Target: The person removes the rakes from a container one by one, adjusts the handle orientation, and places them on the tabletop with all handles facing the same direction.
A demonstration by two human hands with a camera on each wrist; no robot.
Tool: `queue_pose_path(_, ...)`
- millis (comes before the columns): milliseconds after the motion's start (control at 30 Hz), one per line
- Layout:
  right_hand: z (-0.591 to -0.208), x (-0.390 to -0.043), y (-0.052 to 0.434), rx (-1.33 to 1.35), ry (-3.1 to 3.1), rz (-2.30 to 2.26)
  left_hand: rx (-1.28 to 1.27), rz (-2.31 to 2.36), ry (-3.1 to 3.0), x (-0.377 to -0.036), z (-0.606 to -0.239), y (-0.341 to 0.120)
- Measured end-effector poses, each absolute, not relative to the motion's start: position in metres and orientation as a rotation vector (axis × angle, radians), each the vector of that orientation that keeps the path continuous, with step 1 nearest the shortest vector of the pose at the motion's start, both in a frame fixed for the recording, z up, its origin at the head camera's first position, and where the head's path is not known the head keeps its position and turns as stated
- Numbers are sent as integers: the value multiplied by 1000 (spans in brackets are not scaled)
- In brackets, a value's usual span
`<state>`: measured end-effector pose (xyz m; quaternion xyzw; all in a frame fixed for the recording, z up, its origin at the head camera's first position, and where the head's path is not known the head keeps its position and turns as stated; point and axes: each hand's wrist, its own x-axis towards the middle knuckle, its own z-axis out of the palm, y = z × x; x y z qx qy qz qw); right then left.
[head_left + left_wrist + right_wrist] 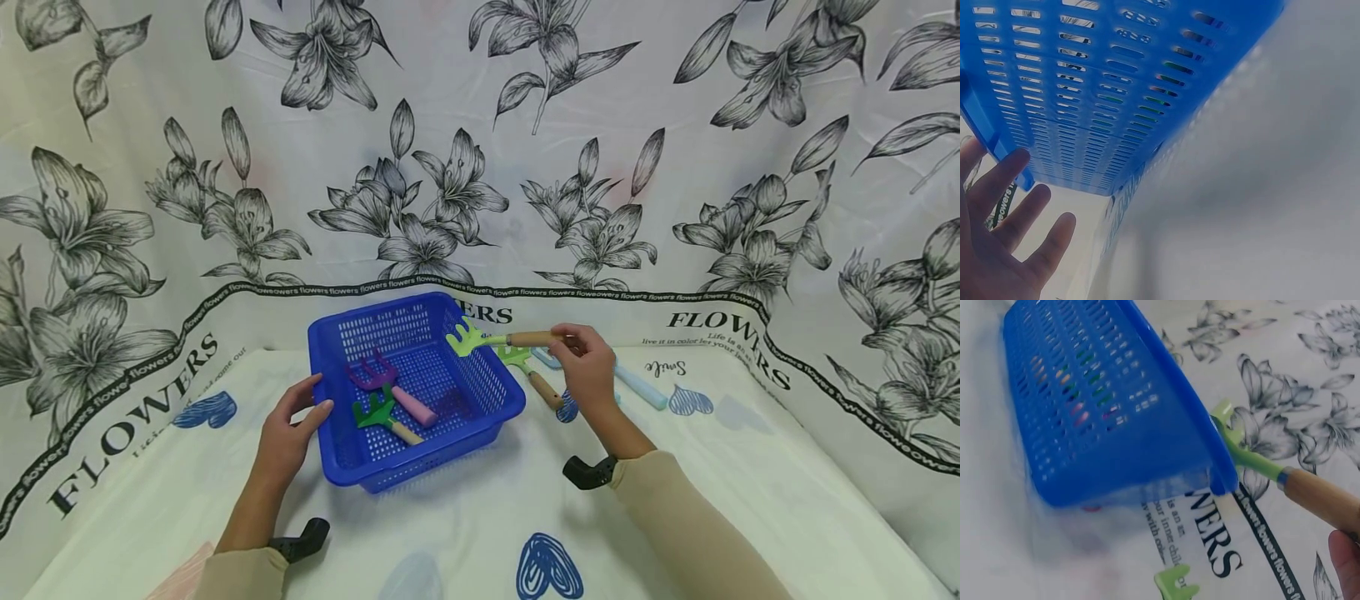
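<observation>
Cloth-covered table (465,533), white with blue heart prints; black-and-white flower-print backdrop (480,125) behind it.

Blue perforated plastic basket (420,383) sits on the cloth between the two hands. Left hand (288,433) rests against the basket's left wall, fingers straight and spread, thumb near the rim; it curls round nothing. The left wrist view shows the same fingers (1019,206) splayed just beside the slotted wall (1085,94).

Right hand (588,367) grips the wooden handle of a light green toy rake (495,338), fingers curled round it. The rake is held level, its tines pointing away from the fingers and reaching over the basket's right rim; in the right wrist view the tines (1229,425) lie just past the rim (1210,456).

Inside the basket, near the left hand's fingertips: a purple toy rake with pink handle (390,385) and a dark green toy rake with wooden handle (384,417), lying side by side.

On the cloth under the right hand's fingers: another light green rake with wooden handle (528,371). Just beyond the fingers, a pale blue handle (641,387).
</observation>
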<state>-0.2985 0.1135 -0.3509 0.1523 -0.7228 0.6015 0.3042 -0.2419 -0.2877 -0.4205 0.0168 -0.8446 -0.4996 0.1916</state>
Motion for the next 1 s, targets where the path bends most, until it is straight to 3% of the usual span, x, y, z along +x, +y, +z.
queue_pose_path(533,-349,-290,161,190,-1911,1462,36,-1413,-2365,-244,-422,-288)
queue_pose_path(1000,-381,-325,221,-9,-1927,1331,42,-1420,-2366,-244,-423,-288)
